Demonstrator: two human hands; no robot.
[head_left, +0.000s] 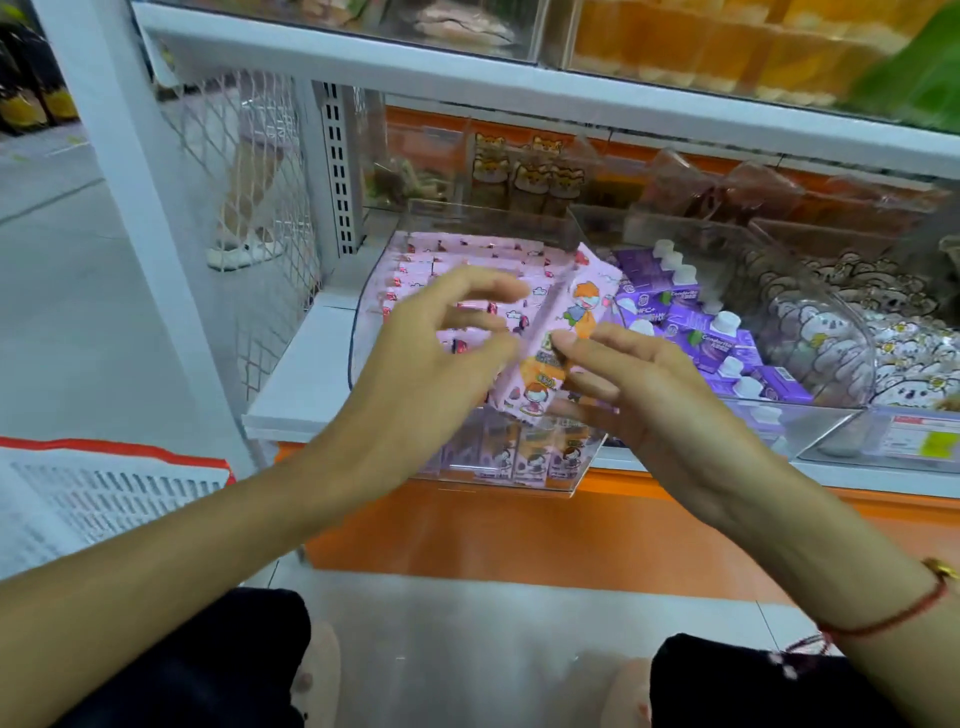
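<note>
- Pink packet, cartoon-printed: sitting tilted above the clear bin of similar packets, at the front of the shelf.
- Right hand: reaching in from 5 o'clock, pinching the packet's lower end between fingertips and thumb.
- Left hand: hovering at the packet's 9 o'clock, fingers spreading wide, blurred, holding nothing.
- Purple cartons: standing at the packet's 3 o'clock.
- White basket: lying at 8 o'clock.

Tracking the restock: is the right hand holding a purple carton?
No, the right hand pinches a pink packet, while the purple cartons lie untouched beside it.
</note>
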